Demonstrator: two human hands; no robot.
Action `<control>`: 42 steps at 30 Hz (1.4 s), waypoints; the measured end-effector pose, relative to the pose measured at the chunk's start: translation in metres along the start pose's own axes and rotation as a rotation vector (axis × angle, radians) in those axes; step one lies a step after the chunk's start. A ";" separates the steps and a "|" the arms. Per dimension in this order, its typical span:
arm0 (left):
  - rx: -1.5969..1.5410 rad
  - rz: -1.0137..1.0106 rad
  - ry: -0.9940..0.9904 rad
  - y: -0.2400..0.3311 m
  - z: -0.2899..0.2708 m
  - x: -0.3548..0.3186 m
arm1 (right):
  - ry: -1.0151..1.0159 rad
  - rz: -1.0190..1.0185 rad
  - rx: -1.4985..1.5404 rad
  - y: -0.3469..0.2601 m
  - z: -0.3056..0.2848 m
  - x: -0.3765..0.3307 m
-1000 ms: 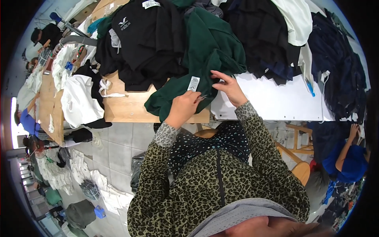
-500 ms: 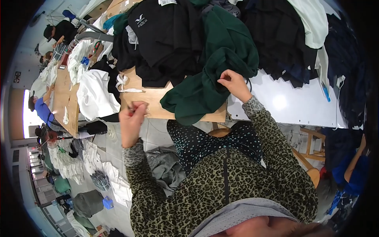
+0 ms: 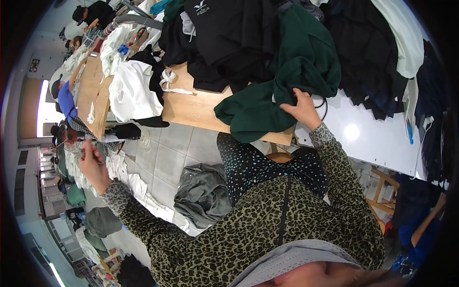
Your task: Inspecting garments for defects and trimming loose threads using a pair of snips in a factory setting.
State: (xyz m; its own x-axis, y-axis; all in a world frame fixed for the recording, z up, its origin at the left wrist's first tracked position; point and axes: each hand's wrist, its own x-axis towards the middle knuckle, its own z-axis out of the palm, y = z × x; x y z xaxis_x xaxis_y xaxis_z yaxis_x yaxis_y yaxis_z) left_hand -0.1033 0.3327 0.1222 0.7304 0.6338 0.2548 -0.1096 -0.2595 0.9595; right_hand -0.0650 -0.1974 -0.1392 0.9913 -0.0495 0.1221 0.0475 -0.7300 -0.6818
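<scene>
The step seems one-handed: the right hand (image 3: 305,111), at two o'clock, lies with thumb and fingers spread on the green garment (image 3: 306,57), at one o'clock on the tabletop (image 3: 186,107). The left hand (image 3: 93,166), at nine o'clock, has bent fingers; whether pinching something, I cannot tell. Two-handed handling would require it nearer.

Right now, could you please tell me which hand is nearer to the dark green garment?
Right: the right hand touches the dark green garment, while the left hand is well away from it, off to its left.
</scene>
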 end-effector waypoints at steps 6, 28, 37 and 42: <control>-0.107 0.120 0.250 0.002 -0.079 0.045 | 0.268 0.099 0.454 0.037 -0.037 0.018; 1.413 0.616 -0.826 -0.098 0.124 0.004 | 0.025 -0.469 0.185 -0.066 0.047 -0.097; 0.951 0.732 -0.760 -0.109 0.133 -0.045 | 0.505 -0.104 0.160 -0.034 -0.005 -0.079; 0.372 -0.200 -0.986 -0.166 0.191 -0.130 | 0.229 -0.277 0.214 -0.058 0.024 -0.079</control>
State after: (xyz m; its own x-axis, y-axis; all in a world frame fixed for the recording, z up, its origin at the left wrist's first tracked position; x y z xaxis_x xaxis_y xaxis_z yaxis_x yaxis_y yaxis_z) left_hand -0.0510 0.1539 -0.0933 0.9527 -0.1355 -0.2718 0.1629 -0.5272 0.8340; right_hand -0.1426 -0.1345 -0.1267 0.8859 -0.0391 0.4622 0.3564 -0.5804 -0.7322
